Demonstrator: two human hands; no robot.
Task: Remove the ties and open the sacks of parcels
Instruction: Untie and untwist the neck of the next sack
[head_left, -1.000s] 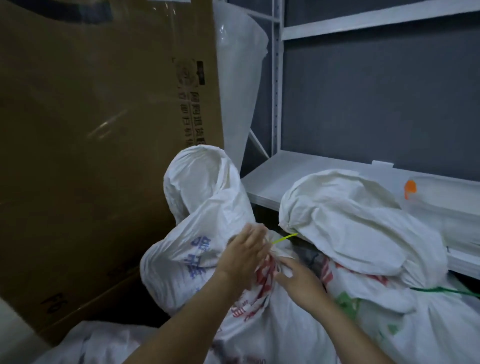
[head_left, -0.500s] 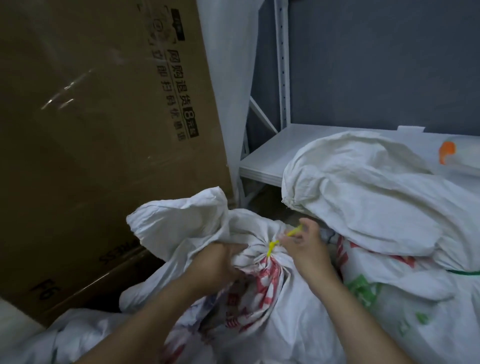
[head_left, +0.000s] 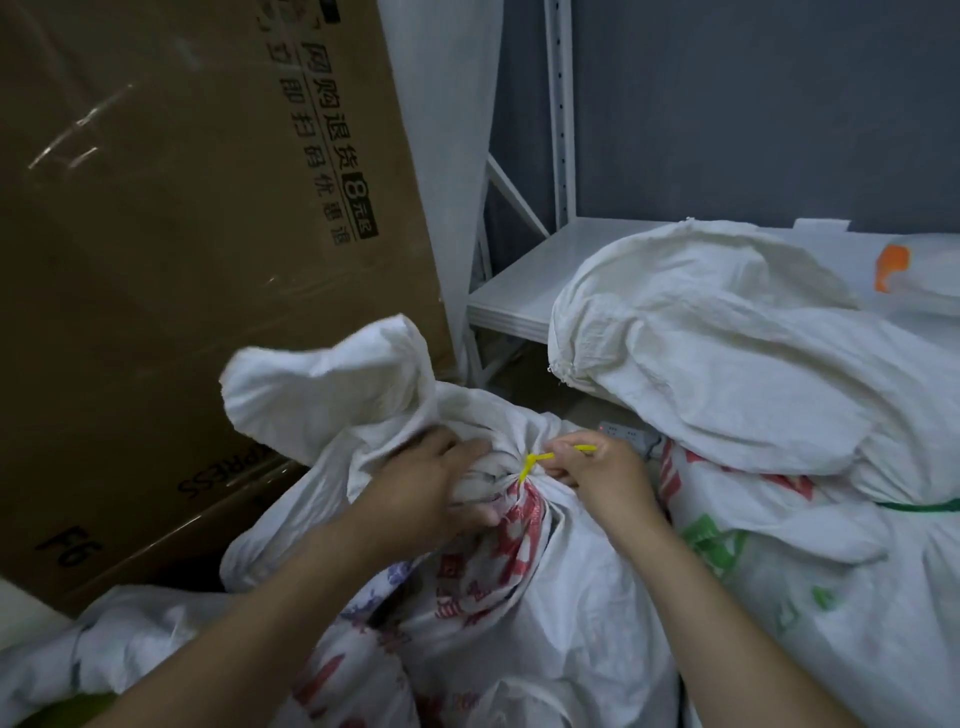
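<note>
The left hand (head_left: 431, 488) grips the bunched neck of the white woven sack (head_left: 519, 587), just left of the yellow cable tie (head_left: 532, 463) cinched round it. The right hand (head_left: 602, 470) pinches the tie's free tail, just right of the knot. A second sack (head_left: 727, 374), bound with a green tie (head_left: 919, 505), lies to the right.

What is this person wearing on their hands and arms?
Nothing that shows. The left hand and the right hand are bare, no gloves or rings visible. Both forearms are uncovered down to the picture's edge: no sleeve, watch or bracelet.
</note>
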